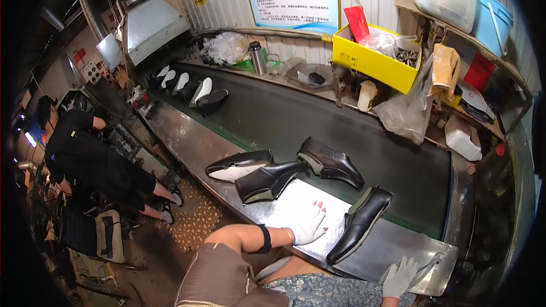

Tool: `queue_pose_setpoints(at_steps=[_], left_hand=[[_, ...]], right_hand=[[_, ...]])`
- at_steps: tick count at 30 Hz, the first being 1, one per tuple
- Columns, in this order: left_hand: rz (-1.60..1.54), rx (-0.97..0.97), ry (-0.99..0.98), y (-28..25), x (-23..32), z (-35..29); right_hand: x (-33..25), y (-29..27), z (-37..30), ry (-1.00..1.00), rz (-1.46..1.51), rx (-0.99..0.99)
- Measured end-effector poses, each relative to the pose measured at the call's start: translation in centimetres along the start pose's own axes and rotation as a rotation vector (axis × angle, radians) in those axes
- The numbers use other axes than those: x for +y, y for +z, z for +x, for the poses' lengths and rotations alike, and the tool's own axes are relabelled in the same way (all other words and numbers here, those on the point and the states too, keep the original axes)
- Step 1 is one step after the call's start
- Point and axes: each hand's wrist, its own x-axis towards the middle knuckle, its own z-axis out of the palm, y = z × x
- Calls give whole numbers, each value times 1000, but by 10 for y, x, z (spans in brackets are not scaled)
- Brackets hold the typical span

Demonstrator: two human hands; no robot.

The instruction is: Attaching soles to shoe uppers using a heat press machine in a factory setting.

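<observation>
1. Belt (398, 170), beyond the left hand (310, 225) and right hand (400, 277): if running, it could drag the shoe group (331, 162) ahead of the left hand, wedging shoes together.
2. Metal ledge (199, 149), beneath the left hand: its smooth surface could let footwear slip.
3. Black shoe (364, 222), between the hands, spans ledge and belt; a careless knock could topple it.
4. Hands: both open, fingers extended, gripping nothing visible; brushing shoes could scuff them.
</observation>
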Motion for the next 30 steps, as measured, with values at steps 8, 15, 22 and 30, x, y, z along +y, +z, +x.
queue_pose_setpoints(at_steps=[8, 15, 22, 30], left_hand=[[-17, -62, -37, -3, 2, 3], [-69, -98, -12, -9, 2, 5], [7, 5, -1, 4, 1, 2], [-15, -46, -19, -2, 3, 4]], right_hand=[[5, 4, -2, -2, -6, 10], [5, 3, 0, 11, 45, 32], [5, 2, 0, 16, 53, 33], [6, 1, 1, 32, 73, 30]])
